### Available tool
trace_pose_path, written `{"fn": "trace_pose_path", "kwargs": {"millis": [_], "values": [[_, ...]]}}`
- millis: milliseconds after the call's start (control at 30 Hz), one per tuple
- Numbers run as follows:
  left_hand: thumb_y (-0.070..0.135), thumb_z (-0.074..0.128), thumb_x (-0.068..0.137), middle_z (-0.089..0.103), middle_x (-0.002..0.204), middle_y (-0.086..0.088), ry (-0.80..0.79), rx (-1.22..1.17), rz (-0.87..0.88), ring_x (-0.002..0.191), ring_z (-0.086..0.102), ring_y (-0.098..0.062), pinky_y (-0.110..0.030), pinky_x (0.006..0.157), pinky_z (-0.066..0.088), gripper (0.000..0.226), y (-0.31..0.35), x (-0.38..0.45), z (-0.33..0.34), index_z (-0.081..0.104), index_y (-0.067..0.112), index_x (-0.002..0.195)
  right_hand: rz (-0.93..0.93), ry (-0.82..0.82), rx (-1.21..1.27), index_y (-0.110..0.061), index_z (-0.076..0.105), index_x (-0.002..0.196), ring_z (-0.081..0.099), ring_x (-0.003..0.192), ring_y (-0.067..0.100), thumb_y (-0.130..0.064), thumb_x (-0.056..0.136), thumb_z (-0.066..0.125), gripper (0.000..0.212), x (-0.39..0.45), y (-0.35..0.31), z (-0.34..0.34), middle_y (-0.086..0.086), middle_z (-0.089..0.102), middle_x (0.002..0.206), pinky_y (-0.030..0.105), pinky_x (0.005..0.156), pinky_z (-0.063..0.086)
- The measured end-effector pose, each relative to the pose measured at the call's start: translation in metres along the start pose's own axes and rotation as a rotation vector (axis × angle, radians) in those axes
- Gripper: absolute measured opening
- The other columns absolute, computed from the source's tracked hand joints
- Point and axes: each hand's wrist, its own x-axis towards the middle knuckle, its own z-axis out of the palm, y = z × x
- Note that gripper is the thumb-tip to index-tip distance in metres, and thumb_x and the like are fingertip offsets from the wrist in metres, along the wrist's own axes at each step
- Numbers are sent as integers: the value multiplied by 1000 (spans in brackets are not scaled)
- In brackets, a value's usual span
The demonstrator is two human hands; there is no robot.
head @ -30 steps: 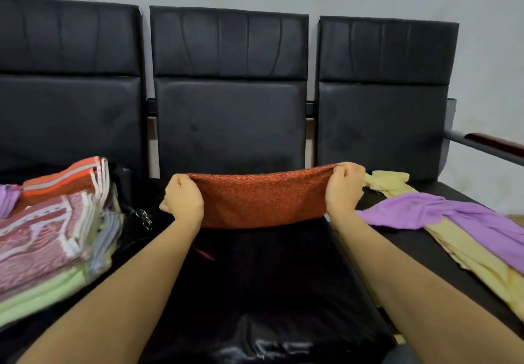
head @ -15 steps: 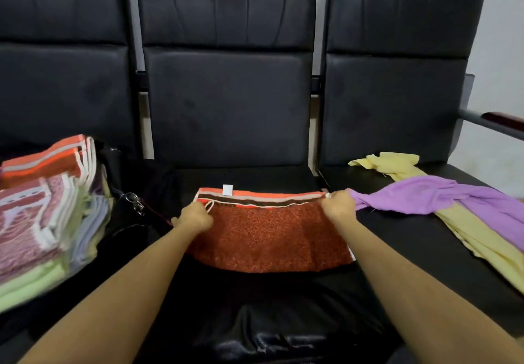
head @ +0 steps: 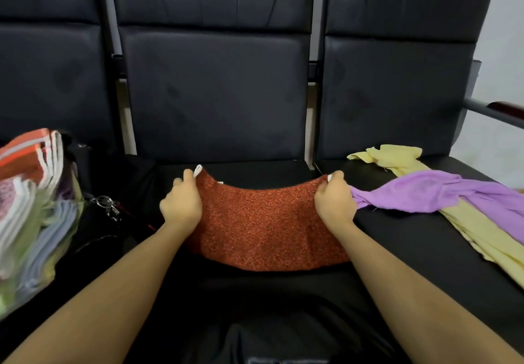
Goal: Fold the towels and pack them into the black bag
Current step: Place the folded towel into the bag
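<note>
Each grip pinches a far corner of the speckled rust-orange towel [head: 263,225]: left hand [head: 181,203], right hand [head: 334,200]. It lies folded on the black middle seat [head: 255,169]. Uneven pulling could skew the fold, or drag the purple cloth [head: 442,191] touching the right hand.

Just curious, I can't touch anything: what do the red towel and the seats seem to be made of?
Red towel: looks like soft woven cloth, matte and speckled; it sags between both hands. Seats: probably leather or vinyl, black with a dull sheen, creases and stitched panels.
</note>
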Motion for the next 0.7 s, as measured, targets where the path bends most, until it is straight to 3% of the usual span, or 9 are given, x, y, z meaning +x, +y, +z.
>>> {"fn": "trace_pose_path", "kwargs": {"millis": [133,267,467,600,700], "values": [[33,37,100,40,137,-21,-226,181,-35,123,43,-37,-43,96,39,52,3,5,16,29,3,141,-106,-3,-248,-4,50,114,52,106,35,-13,93,46,24,-1,2,9,16,57,115,42,87,37],[20,39,95,32,142,-28,-275,265,-83,128,39,-39,-41,103,36,67,1,-9,23,6,-8,146,-353,92,-351,-2,59,109,55,92,37,-3,69,66,41,-15,0,19,19,56,113,42,78,43],[19,42,92,42,134,-25,-307,416,-14,118,47,-36,-39,97,40,65,-7,-25,17,12,-3,144,-429,-368,-87,-17,45,132,43,119,25,-18,97,43,35,-37,-8,26,6,46,128,38,100,31],[15,42,92,45,129,-20,-242,293,43,110,54,-36,-44,95,39,67,-10,-29,16,6,6,149,-498,-534,-234,-32,27,145,31,133,28,-36,99,40,48,-45,-5,29,8,33,145,47,110,21],[12,38,95,44,124,-17,-148,203,138,98,59,-34,-42,84,45,70,-7,-29,2,-3,14,152,-555,-657,-408,-44,10,149,1,146,30,-55,97,31,58,-53,0,35,11,2,159,51,115,1]]}}
